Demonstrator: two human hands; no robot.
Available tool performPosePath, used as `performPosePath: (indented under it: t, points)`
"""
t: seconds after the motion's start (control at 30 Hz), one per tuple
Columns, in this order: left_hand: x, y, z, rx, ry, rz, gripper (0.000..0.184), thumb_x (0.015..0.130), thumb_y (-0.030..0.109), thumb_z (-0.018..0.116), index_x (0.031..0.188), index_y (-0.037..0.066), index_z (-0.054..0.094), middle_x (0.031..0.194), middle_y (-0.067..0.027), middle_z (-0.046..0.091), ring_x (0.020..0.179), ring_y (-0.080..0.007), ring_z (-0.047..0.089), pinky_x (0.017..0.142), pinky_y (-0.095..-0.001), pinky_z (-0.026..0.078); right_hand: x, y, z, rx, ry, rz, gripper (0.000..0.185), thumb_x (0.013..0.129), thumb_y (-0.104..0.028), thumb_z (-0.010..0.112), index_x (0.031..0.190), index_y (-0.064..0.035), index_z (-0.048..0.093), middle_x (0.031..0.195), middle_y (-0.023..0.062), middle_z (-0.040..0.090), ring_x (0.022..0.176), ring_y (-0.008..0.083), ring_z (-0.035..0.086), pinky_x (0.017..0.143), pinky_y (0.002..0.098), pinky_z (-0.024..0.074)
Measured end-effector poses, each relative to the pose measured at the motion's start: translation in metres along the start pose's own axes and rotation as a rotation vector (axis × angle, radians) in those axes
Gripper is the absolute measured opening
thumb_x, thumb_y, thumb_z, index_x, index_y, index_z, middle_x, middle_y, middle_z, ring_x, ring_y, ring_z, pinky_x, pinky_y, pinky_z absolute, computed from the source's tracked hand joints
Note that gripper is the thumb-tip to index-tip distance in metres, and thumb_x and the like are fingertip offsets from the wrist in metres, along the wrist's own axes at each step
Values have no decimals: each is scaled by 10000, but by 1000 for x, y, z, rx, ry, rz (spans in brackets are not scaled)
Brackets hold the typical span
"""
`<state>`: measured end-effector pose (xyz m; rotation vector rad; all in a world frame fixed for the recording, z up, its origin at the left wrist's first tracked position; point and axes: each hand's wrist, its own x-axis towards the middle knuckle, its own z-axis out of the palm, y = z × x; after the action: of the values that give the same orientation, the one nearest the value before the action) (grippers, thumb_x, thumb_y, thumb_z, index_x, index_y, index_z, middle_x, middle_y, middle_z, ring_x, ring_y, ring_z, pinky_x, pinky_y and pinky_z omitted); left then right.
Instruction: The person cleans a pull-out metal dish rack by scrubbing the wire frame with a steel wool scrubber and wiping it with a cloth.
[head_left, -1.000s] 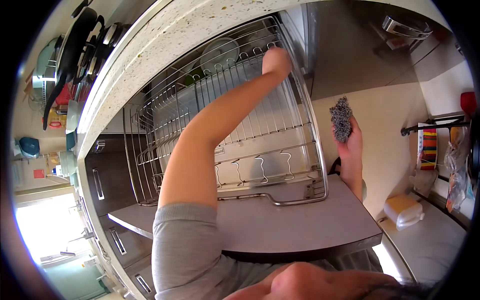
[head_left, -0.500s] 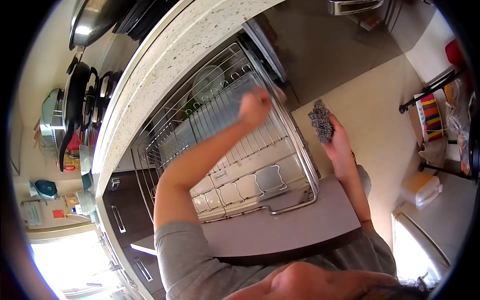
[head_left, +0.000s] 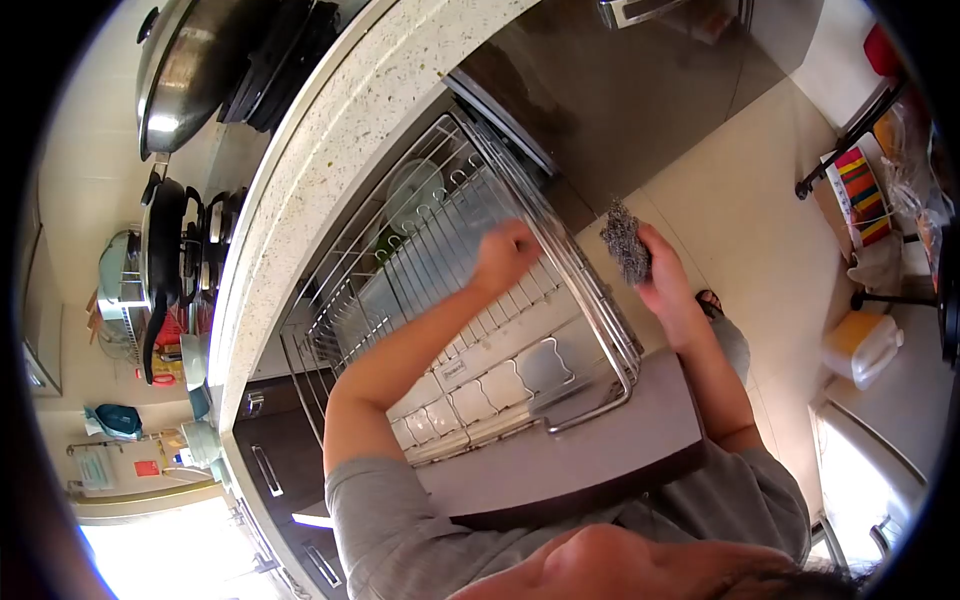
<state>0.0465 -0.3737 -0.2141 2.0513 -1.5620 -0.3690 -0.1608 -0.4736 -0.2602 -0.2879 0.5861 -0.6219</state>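
My left hand (head_left: 505,256) is closed in a fist over the wire rack of a pulled-out drawer, next to the rack's side rail (head_left: 565,262). Whatever its fingers hold, if anything, is hidden. Out to the right, beyond the rail, my right hand (head_left: 664,272) grips a grey steel wool scrubber (head_left: 626,243). The scrubber is held up, apart from the rack. Inside the wire rack (head_left: 505,318) a pale round dish (head_left: 414,192) stands at the far end, with something green (head_left: 387,243) beside it.
A speckled countertop (head_left: 330,150) curves along the left, with pans (head_left: 165,240) beyond it. The drawer's front panel (head_left: 590,430) lies against my body. On the right floor stand a yellowish plastic jug (head_left: 862,347) and a dark-framed shelf (head_left: 850,150) with bags.
My left hand has moved slightly down in the view, still closed near the rail. The scrubber in my right hand has shifted a little left. The whole view has tilted slightly.
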Motion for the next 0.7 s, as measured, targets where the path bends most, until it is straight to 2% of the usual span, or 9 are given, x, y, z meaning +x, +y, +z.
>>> performPosePath:
  t: [0.03, 0.1, 0.27, 0.33, 0.43, 0.5, 0.6, 0.63, 0.7]
  points:
    - [14, 0, -10, -10, 52, -170, 54, 664, 79, 579, 643, 29, 581, 667, -133, 556, 649, -272, 563, 581, -351, 441, 0, 4, -4, -3, 8, 5, 245, 857, -155, 446, 1035, -4, 521, 896, 69, 589, 755, 134, 552, 641, 260, 444]
    - [53, -45, -23, 80, 354, -101, 90, 737, 113, 545, 726, 34, 588, 674, -141, 556, 622, -269, 557, 568, -364, 434, 16, 6, -7, -337, 87, -24, 247, 823, -191, 530, 996, -17, 560, 882, 68, 592, 740, 150, 563, 640, 261, 450]
    - [61, -76, -15, 143, 432, -109, 67, 709, 58, 519, 686, 0, 543, 671, -146, 502, 601, -291, 503, 553, -358, 394, 73, 6, 23, -1006, -101, -417, 259, 731, -232, 636, 945, -88, 620, 857, 114, 587, 771, 247, 565, 702, 298, 445]
    - [56, -70, -14, 178, 421, -81, 63, 700, 51, 519, 677, -6, 532, 677, -146, 488, 602, -302, 489, 556, -360, 385, 97, 25, 33, -1092, -174, -476, 239, 723, -224, 636, 919, -89, 616, 860, 126, 580, 794, 259, 556, 713, 308, 438]
    - [56, -58, -18, 158, 324, -256, 171, 718, 132, 605, 849, 32, 649, 779, -124, 564, 729, -273, 552, 657, -343, 439, 87, 36, 28, -1184, -219, -504, 201, 714, -220, 636, 850, -77, 599, 864, 132, 572, 835, 267, 542, 727, 320, 428]
    - [55, -58, -17, 143, 396, -148, 46, 673, 28, 523, 685, -16, 528, 682, -151, 469, 611, -329, 479, 570, -365, 393, 65, 36, 13, -1176, -198, -435, 181, 708, -210, 635, 756, -57, 553, 825, 117, 569, 816, 257, 543, 710, 326, 426]
    - [55, -51, -16, 98, 418, -196, 47, 668, 19, 517, 660, -23, 497, 684, -156, 467, 623, -334, 475, 568, -366, 390, 27, 20, -5, -1234, -206, -229, 173, 702, -200, 636, 769, -61, 559, 796, 109, 569, 783, 256, 546, 692, 328, 430]
    - [53, -52, -15, 89, 418, -203, 47, 668, 19, 517, 660, -23, 497, 684, -156, 467, 623, -334, 475, 568, -366, 390, 29, 25, -6, -1270, -196, -397, 157, 694, -180, 633, 760, -57, 562, 777, 112, 568, 757, 260, 549, 669, 338, 432]
    - [52, -57, -15, 131, 335, -247, 178, 709, 116, 606, 858, 29, 650, 772, -117, 564, 703, -255, 551, 656, -330, 441, 54, 26, 11, -1258, -217, -437, 151, 690, -176, 634, 755, -59, 563, 788, 112, 567, 760, 266, 547, 670, 343, 432]
